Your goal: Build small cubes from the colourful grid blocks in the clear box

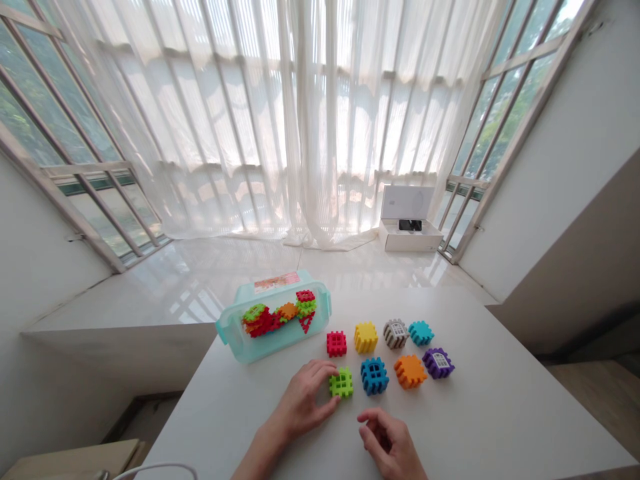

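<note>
Sheer curtains (pixel 300 133) are glowing behind the worktop (pixel 500 407). The left hand (pixel 305 400) is pinching the green cube (pixel 341 383) in its grip (leftmost, front row); the right hand (pixel 393 443) is resting nearby, grip loosely apart.

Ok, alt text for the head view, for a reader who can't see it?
Left hand touches a green cube, one of eight coloured cubes on a white table; right hand is nearby. A tub of blocks lies behind.

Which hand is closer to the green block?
Left. The left hand touches the green block from its left; the right hand sits apart, nearer the person.
</note>
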Tool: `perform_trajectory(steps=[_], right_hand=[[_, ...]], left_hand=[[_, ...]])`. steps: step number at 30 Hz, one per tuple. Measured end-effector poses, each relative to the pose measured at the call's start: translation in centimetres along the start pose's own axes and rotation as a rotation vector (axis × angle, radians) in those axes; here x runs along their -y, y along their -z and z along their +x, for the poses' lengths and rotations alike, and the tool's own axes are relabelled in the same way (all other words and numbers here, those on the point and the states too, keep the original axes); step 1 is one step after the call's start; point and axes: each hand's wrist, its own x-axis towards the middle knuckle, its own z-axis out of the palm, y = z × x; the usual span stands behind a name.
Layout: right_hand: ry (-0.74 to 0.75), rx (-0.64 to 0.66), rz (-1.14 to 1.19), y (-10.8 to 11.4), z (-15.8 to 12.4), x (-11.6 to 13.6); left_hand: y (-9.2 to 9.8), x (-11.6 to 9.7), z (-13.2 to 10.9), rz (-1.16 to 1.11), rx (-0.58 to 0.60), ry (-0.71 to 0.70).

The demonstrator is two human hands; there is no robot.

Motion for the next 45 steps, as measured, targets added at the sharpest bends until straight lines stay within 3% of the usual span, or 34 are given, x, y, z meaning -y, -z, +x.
perform_trajectory(steps=[24, 32, 36, 42, 45], right_hand=[[0.014, 0.000, -0.015, 0.0, 0.1, 0.1], [0.028, -0.090, -0.002, -0.6, 0.1, -0.3], [0.034, -0.023, -0.007, -0.3, 0.3, -0.6], [0.044, -0.111, 0.021, -0.8, 0.4, -0.6], [0.041, -0.109, 0.029, -1.1, 0.3, -0.3]], left_hand=[[-0.3, 0.3, 0.2, -0.006, 0.043, 0.034], [0.1, 0.3, -0.2, -0.036, -0.002, 0.049], [1.0, 1.0, -0.5, 0.003, -0.152, 0.034], [4.7, 4.0, 1.4, 0.257, -0.699, 0.243], [6.6, 6.4, 2.8, 0.477, -0.703, 0.395]])
